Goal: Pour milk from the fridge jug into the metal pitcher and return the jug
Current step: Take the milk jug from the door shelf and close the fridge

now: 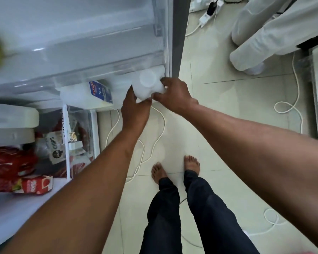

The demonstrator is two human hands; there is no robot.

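A white plastic milk jug [148, 84] with a white cap sits at the right end of the fridge door shelf [84, 77], seen from above. My left hand [134, 107] grips its near left side and my right hand [174, 94] grips its right side by the handle. Both hands are closed on the jug. A second white milk container with a blue label [100, 92] stands just left of it in the same shelf. The metal pitcher is not in view.
The open fridge fills the left, with a chips bag [55, 147], red packets [13, 160] and a red carton [35, 184] in lower bins. The grey door edge [178, 33] rises right of the jug. White cables [154, 136] lie on the tiled floor by my bare feet. Another person's legs [261, 37] stand at upper right.
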